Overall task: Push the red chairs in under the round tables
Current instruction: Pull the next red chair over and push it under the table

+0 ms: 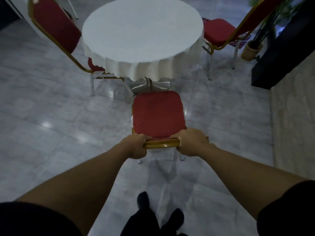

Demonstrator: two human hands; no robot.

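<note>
A red chair with a gold frame stands in front of me, its seat pointing at the round table draped in a white cloth. The seat's front edge is just short of the cloth's hem, near the steel pedestal. My left hand grips the left end of the gold top rail of the backrest. My right hand grips the right end. A second red chair stands at the table's left with its seat partly under the cloth. A third red chair stands at the right, its seat beside the table edge.
The floor is glossy grey marble tile. A black counter or cabinet runs along the right side, with a potted plant in a woven basket beside it. My feet in dark shoes show below.
</note>
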